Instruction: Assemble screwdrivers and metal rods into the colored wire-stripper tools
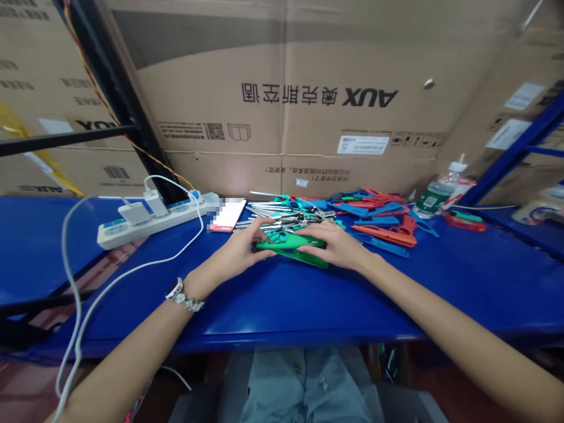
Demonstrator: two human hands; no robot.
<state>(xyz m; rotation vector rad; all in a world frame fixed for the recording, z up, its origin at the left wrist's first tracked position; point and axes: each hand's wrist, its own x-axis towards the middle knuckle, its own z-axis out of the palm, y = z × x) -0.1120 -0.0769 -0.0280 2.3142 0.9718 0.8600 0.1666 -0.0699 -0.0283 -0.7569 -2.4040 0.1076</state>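
Note:
Between my two hands, just above the blue tabletop, is a long green plastic shell (294, 241), with a second green strip angled beneath its right part. My left hand (247, 244) pinches the left end, thumb below and fingers curled over the top. At the other end, my right hand (328, 242) closes on the shell from the right. A small teal part (277, 237) shows by the left fingers; how it sits against the shell is unclear. Right behind the hands lies a pile of thin metal rods (282, 212) with teal ends.
Orange shells (399, 235) and blue shells (379, 244) lie heaped at the right. A bottle (436, 191) stands behind them. On the left are a power strip (132, 232) with chargers, a white cable (145, 267) and a white-and-red card (228, 214). Large cartons (282, 59) wall the back.

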